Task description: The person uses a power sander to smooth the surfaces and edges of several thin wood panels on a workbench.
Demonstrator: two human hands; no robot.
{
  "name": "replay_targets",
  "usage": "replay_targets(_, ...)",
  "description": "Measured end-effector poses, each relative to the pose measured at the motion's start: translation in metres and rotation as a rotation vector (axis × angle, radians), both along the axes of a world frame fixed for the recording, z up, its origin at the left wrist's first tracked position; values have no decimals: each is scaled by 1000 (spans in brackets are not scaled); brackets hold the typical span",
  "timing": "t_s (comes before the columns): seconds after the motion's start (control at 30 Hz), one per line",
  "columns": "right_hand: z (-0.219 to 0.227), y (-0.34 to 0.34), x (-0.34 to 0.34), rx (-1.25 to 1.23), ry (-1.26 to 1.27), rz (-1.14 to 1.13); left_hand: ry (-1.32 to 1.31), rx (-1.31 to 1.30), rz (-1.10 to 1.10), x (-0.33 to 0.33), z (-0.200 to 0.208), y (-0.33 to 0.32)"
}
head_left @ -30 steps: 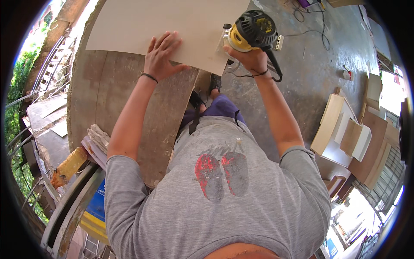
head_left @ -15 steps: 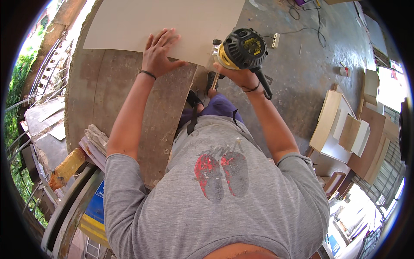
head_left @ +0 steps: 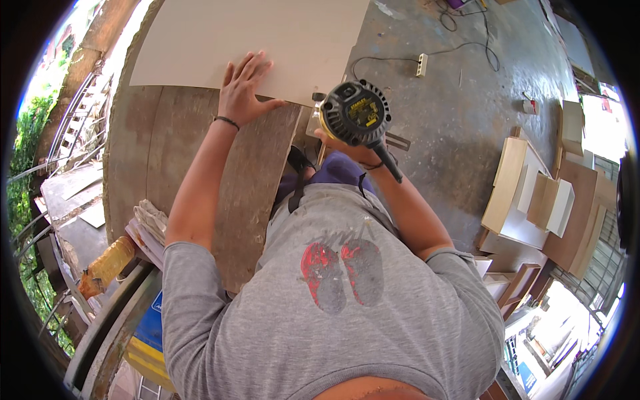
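Observation:
My left hand (head_left: 248, 90) lies flat with fingers spread on a pale, smooth board (head_left: 300, 40). Its thumb reaches along the board's near edge, close to the near right corner. Beneath the board is a worn brown wooden worktop (head_left: 193, 147). With my right hand (head_left: 353, 153) I grip a black and yellow trim router (head_left: 357, 113), partly hiding my fingers behind its motor housing. The router is at the board's near right corner; its bit and base contact are hidden. A thick cord sleeve points back toward my right forearm.
On the grey floor to the right, a cable runs to a white socket strip (head_left: 422, 65). Farther right are a small can (head_left: 530, 107) and wooden cabinet parts (head_left: 517, 183). Crumpled cloth (head_left: 150, 223) and a blue and yellow container (head_left: 147, 340) are at the left.
The router and my right hand have moved nearer to my body and slightly left, down to the board's corner. My left hand stays spread on the board.

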State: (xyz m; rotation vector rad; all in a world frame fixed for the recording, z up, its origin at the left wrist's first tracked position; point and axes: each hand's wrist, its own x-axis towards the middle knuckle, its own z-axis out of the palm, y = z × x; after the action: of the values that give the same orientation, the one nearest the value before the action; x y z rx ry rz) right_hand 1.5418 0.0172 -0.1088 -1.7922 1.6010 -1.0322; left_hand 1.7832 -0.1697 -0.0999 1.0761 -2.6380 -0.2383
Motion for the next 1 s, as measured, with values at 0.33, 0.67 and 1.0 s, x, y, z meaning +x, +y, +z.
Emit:
replay_targets(0.33, 75, 35, -20, -215, 5, -218, -15, 91, -448, -73, 9, 45)
replay_targets(0.67, 79, 39, -44, -150, -159, -373, 17, 190, -672, -83, 21, 33)
replay_targets(1.0, 61, -44, -68, -144, -81, -227, 110, 155, -416, -35, 15, 13)
